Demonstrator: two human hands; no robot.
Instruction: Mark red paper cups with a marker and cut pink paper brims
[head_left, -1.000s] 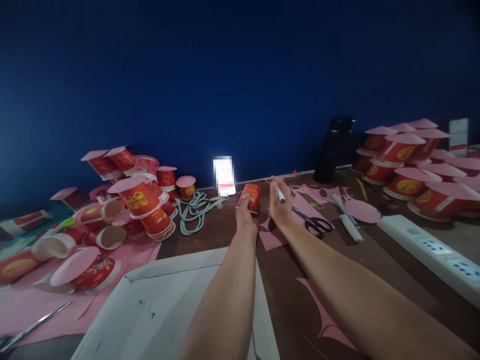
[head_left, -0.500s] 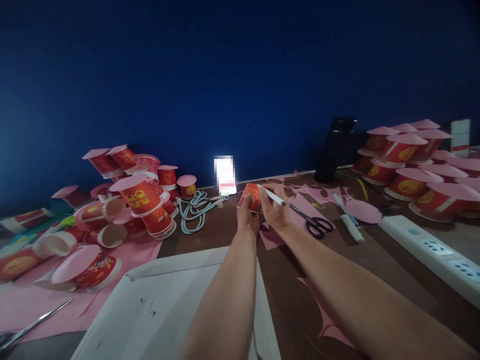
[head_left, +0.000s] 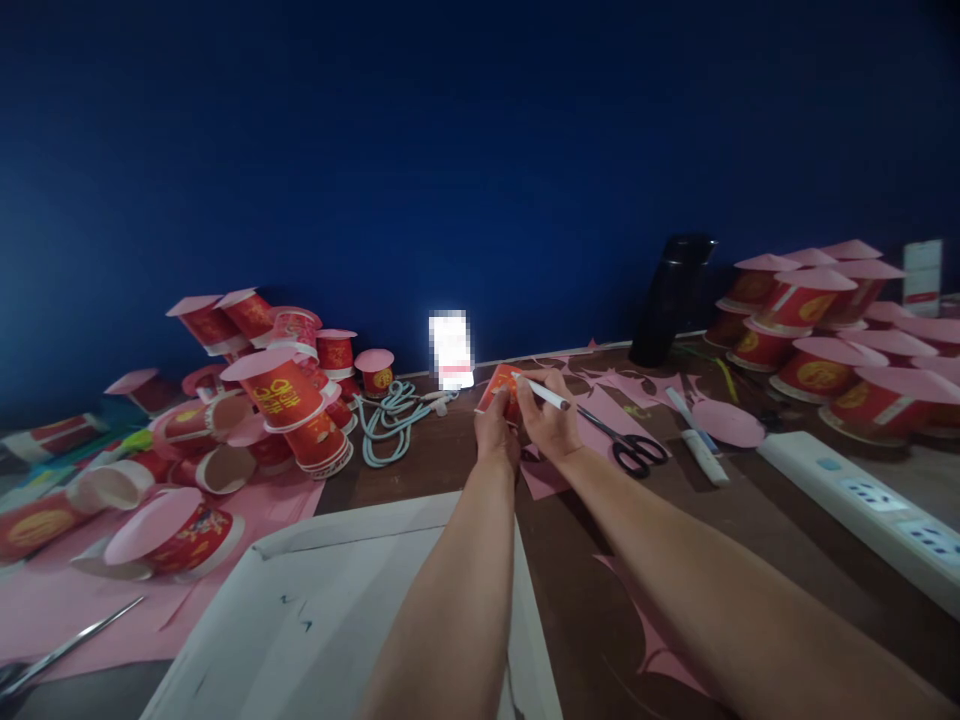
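ok so your right hand (head_left: 551, 428) has come in from the side over the last second and is now up at the small red paper cup (head_left: 495, 382), which puts the slim white pen (head_left: 553, 397) at the cup instead of apart from it. your right fingers are pinched closed around the pen; can't tell if its tip touches. your left hand (head_left: 496, 436) is curled around the cup, thumb on its face, tilting it above the dark brown tabletop (head_left: 405, 482). black-handled metal scissors (head_left: 619, 440) lie just beside your right hand.
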